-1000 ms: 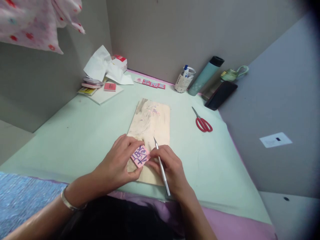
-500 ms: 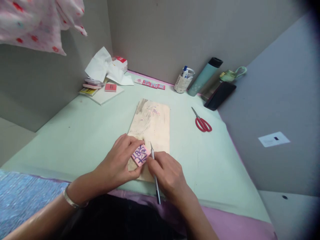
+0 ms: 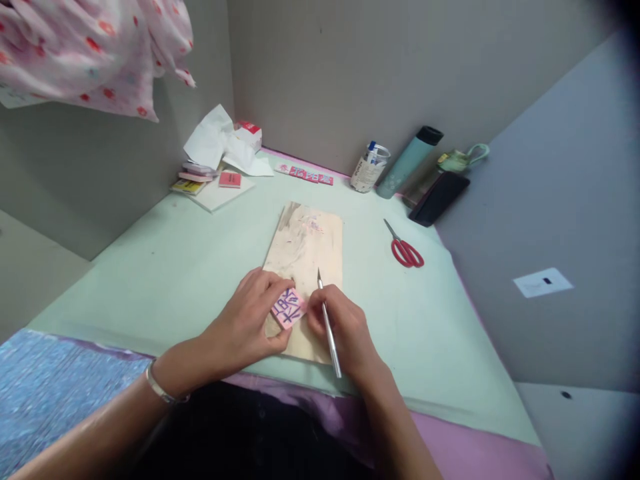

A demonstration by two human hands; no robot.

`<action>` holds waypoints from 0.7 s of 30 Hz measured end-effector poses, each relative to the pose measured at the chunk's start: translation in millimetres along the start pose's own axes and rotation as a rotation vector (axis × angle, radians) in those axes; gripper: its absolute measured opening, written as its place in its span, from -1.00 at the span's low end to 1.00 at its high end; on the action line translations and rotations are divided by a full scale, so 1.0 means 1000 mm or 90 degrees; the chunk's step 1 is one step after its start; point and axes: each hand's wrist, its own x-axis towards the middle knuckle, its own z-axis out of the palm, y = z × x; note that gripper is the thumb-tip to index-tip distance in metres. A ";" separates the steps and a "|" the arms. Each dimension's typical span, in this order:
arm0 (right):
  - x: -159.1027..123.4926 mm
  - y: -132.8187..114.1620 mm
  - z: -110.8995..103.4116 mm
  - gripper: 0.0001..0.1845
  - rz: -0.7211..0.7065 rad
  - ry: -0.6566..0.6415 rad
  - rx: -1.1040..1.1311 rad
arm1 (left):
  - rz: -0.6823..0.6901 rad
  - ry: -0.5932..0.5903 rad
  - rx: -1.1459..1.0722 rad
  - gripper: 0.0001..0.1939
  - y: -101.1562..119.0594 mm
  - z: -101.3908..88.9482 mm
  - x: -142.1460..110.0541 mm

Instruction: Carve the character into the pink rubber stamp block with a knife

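A square pink carving block (image 3: pixel 289 308) with purple line marks on its face is pinched between the thumb and fingers of my left hand (image 3: pixel 245 320). Close to its right edge, my right hand (image 3: pixel 345 323) grips a silver craft knife (image 3: pixel 329 327). The blade points away from me, above the board and apart from the block's face. Both hands are over the near half of a pale wooden board (image 3: pixel 325 247), which has dark smudges. Small pink and purple shavings (image 3: pixel 314 225) lie near its far end.
Red-handled scissors (image 3: pixel 403 247) lie right of the board. Behind stand a can of pens (image 3: pixel 370 170), a teal bottle (image 3: pixel 410 163), a green cup (image 3: pixel 457 160) and a dark case (image 3: pixel 440 199). Carved pink blocks (image 3: pixel 305 175) line the back; papers (image 3: pixel 213 137) and a red block (image 3: pixel 230 179) are at left.
The knife tip swung left toward the block, then back right and away from it. My left hand keeps its hold on the block. The whole view has shifted slightly.
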 end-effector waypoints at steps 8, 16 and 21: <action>0.000 -0.001 0.006 -0.81 0.035 0.041 -0.007 | 0.001 -0.003 -0.004 -0.46 -0.002 0.001 -0.001; 0.005 -0.003 0.003 -0.84 0.031 0.060 -0.033 | -0.004 -0.002 -0.014 -0.45 -0.001 0.002 -0.001; 0.009 0.016 -0.022 -0.84 0.109 0.174 -0.070 | -0.011 -0.009 -0.037 -0.42 -0.003 0.001 -0.003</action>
